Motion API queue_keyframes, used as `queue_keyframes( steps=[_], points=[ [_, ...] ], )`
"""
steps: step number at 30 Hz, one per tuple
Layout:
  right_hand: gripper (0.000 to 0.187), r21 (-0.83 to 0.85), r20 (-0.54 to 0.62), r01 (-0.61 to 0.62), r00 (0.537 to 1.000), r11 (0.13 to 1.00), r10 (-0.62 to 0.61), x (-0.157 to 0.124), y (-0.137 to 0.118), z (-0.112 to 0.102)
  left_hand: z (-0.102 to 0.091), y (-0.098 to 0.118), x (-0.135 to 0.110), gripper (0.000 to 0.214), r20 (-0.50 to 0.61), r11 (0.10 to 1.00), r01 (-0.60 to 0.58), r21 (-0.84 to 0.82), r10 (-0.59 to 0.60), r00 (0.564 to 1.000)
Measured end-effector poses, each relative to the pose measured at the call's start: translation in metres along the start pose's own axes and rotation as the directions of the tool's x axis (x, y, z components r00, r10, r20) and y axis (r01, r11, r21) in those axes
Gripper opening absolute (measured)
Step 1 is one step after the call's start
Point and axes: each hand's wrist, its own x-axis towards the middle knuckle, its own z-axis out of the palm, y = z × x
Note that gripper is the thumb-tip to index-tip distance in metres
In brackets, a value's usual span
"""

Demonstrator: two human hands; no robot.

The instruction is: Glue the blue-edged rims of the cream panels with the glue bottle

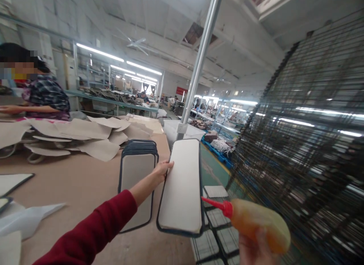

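Note:
My left hand (165, 170) grips the left edge of a long pale panel (183, 185) with rounded corners and a dark edge strip. The panel is held up at a tilt near the table's right edge. In my right hand (256, 246) is a squeeze bottle (258, 223) of amber liquid with a red nozzle. Its tip points left, at the panel's right edge; whether it touches I cannot tell. Left of the held panel, a stack of similar dark-edged panels (136, 181) lies on the table, partly behind my forearm.
Beige cut pieces (82, 136) are heaped across the brown table (93, 181). A co-worker (48, 90) is at the left. A metal post (196, 67) rises behind the panel, by a white bin (167, 128). Wire racks (307, 124) stand right; pale pieces (218, 215) lie below.

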Motion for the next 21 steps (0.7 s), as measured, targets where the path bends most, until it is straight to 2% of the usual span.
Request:
queue_keyframes(
  steps=[2, 4, 7, 11, 14, 17, 21],
  points=[
    [0.05, 0.044, -0.067, 0.045, 0.997, 0.998, -0.042, 0.006, -0.013, 0.025, 0.004, -0.008, -0.005, 0.029, 0.044, 1.0, 0.004, 0.019, -0.004, 0.999],
    [0.049, 0.036, -0.077, 0.088, 0.993, 0.995, -0.085, 0.013, -0.02, 0.042, 0.009, -0.017, -0.008, 0.03, 0.078, 0.999, 0.005, 0.039, -0.008, 0.997],
    [0.057, 0.013, -0.069, 0.096, 0.993, 0.995, -0.095, 0.025, -0.021, 0.055, 0.015, -0.028, -0.014, 0.035, 0.148, 0.998, 0.004, 0.064, -0.014, 0.989],
    [0.077, -0.087, -0.11, 0.126, 0.985, 0.988, -0.136, 0.037, -0.012, 0.057, 0.02, -0.035, -0.021, 0.043, 0.331, 0.995, 0.018, 0.101, -0.051, 0.942],
    [0.075, -0.099, -0.13, 0.134, 0.981, 0.986, -0.146, 0.039, -0.005, 0.052, 0.02, -0.034, -0.027, 0.045, 0.428, 0.991, 0.032, 0.131, -0.086, 0.9],
    [0.07, -0.106, -0.134, 0.155, 0.977, 0.982, -0.169, 0.037, -0.001, 0.048, 0.02, -0.032, -0.033, 0.04, 0.456, 0.989, 0.057, 0.139, -0.115, 0.882],
    [0.07, -0.105, -0.106, 0.161, 0.979, 0.981, -0.172, 0.036, -0.003, 0.048, 0.023, -0.029, -0.038, 0.036, 0.448, 0.99, 0.046, 0.13, -0.1, 0.889]
  ],
)
